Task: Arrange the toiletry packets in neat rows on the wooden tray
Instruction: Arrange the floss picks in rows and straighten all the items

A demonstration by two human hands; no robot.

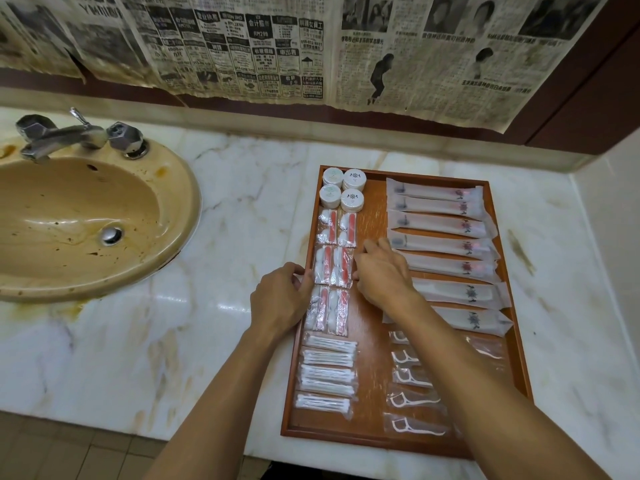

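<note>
A veined marble counter (242, 216) carries a stained basin (86, 223) at nine o'clock and the wooden tray (372, 220) at four o'clock. The red-and-white packets (332, 265) sit in pairs down the tray's left column. The left hand (280, 299) rests curled at the tray's left rim, fingertips touching the middle pair; the right hand (381, 271), fingers loosely bent, presses that pair's opposite edge. Neither hand lifts anything. Squeezing gently from both sides should square this pair with its neighbours without disturbing the cotton-bud packets (327, 372) at six o'clock.
</note>
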